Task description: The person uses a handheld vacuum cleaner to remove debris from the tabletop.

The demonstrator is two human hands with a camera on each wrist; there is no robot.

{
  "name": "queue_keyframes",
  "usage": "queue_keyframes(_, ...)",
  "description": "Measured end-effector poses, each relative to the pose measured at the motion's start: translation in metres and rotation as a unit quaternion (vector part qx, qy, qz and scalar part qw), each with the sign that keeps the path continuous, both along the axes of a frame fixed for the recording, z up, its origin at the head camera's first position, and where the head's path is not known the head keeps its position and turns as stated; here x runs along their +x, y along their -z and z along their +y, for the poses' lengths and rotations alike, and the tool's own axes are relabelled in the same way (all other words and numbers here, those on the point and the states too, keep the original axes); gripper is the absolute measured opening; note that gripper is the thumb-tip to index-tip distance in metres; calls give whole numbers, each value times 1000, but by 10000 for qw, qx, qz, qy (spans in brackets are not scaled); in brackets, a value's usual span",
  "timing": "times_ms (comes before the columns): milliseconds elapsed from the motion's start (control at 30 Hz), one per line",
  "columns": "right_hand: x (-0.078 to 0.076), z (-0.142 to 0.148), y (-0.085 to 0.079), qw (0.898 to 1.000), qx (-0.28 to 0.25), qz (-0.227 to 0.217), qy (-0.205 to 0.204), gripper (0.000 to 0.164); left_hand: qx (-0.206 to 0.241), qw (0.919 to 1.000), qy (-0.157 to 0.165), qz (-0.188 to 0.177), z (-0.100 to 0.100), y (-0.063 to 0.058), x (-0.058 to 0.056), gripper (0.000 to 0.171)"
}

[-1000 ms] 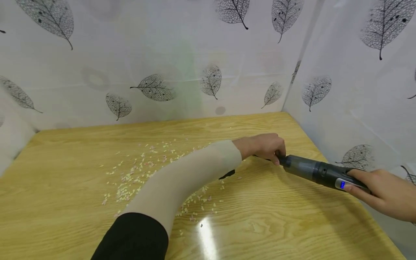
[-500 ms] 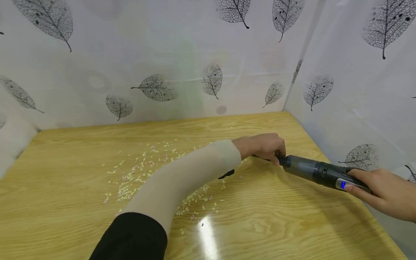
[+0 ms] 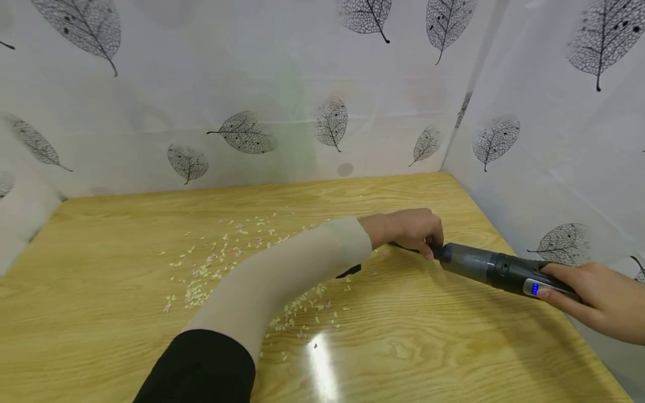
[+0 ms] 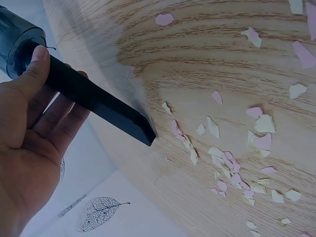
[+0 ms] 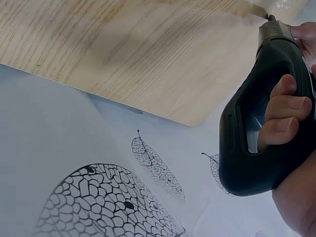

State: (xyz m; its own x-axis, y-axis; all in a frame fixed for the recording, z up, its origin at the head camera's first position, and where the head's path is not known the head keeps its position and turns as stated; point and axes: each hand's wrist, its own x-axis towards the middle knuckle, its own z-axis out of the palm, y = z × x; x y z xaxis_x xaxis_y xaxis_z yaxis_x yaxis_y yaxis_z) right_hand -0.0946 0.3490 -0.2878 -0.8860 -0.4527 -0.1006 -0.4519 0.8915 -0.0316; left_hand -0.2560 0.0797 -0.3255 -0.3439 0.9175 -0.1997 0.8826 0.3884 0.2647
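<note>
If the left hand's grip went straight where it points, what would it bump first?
Probably the vacuum's grey see-through front, just past the left hand's grip on the black nozzle; depth is hard to judge.

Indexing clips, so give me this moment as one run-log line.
left hand: grips black nozzle | right hand: holds handheld vacuum | paper scraps: scattered on wooden table
</note>
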Motion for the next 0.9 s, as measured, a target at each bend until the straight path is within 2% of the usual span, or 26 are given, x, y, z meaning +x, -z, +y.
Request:
queue_keyframes(367, 0, -2, 1, 9991, -178, 243, -311, 12, 61, 9999, -61, -55, -9, -1, 4, 23)
queue_keyframes(533, -2, -2, -1, 9985, -247, 109, -481, 13, 104, 9999, -38, -60, -12, -2, 5, 22)
queue_keyframes(900, -3, -6, -2, 9976, -305, 260, -569, 9, 33, 10000, -63, -42, -17, -3, 6, 24)
